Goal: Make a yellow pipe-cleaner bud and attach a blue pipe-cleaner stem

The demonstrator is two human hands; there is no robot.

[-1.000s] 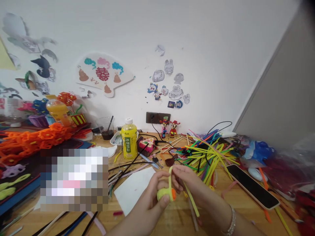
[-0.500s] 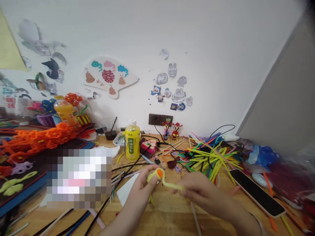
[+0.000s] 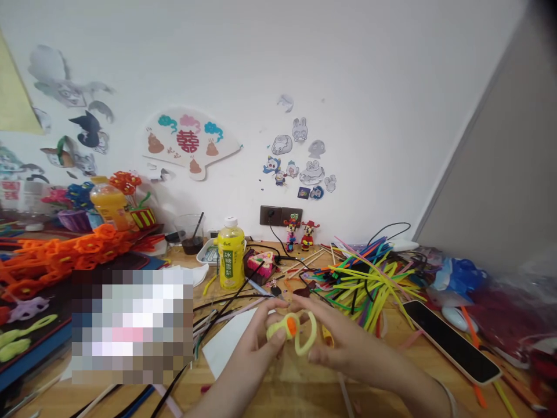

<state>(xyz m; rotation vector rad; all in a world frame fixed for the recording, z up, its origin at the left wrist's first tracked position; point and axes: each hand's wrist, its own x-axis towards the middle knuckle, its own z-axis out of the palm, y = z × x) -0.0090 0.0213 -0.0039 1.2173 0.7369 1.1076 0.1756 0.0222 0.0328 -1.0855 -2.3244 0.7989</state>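
A yellow fuzzy pipe-cleaner coil (image 3: 275, 332) with an orange centre sits in my left hand (image 3: 261, 342), pinched between thumb and fingers. From the coil a loose yellow tail (image 3: 301, 350) curves down and back up in a loop toward my right hand (image 3: 337, 342). The right fingers arch over the far side of that loop, with the thumb below and apart from them. Whether a fingertip touches the tail's end is hard to see. Another yellow bit (image 3: 327, 335) shows between the right thumb and fingers.
A yellow drink bottle (image 3: 231, 258) stands behind the hands. Right of it lies a heap of coloured pipe cleaners (image 3: 369, 278), with a phone (image 3: 452, 339) nearer. White paper (image 3: 221, 342) lies by my left wrist. Orange pipe-cleaner work (image 3: 73, 249) is at the left.
My right hand has moved left, close to my left hand, and its fingers have spread. The tail, stretched out to the right before, now bends in a loop. The left hand keeps the coil.
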